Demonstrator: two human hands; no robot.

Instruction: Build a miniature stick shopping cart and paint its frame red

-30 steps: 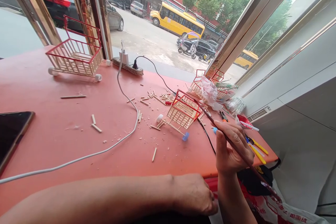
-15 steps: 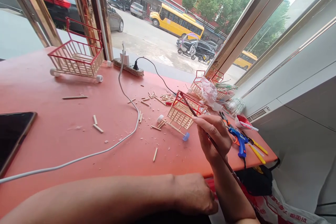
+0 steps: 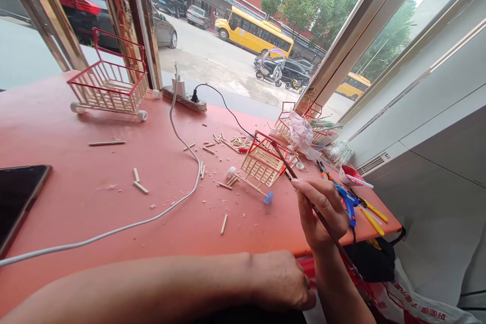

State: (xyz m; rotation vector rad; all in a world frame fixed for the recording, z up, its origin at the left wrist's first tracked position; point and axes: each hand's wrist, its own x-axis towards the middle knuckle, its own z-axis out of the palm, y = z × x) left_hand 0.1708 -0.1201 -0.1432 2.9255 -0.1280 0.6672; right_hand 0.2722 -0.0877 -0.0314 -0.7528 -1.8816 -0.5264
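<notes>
A thin dark paintbrush (image 3: 284, 158) is pinched in my right hand (image 3: 324, 210), its handle running down past the wrist. The brush's tip lies over the red upper rim of a small wooden-stick shopping cart (image 3: 261, 166); whether it touches cannot be told. This cart stands tilted on the table, with a white wheel (image 3: 231, 172) and a blue wheel (image 3: 268, 197) at its near side. My left hand (image 3: 283, 278) rests at the table's front edge, fingers curled down and mostly hidden, with nothing visible in it.
Another red-rimmed cart (image 3: 108, 88) stands at the back left. Stick pieces (image 3: 241, 143) and a white cable (image 3: 152, 218) lie across the table. On the right are a blue glue gun (image 3: 348, 202), yellow-handled pliers (image 3: 374, 211) and a bowl of red paint (image 3: 349, 174). A phone (image 3: 18, 202) lies left.
My right hand has moved right and slightly down, drawing the brush's tip rightward along the cart's red rim. My left hand and the cart have stayed nearly in place.
</notes>
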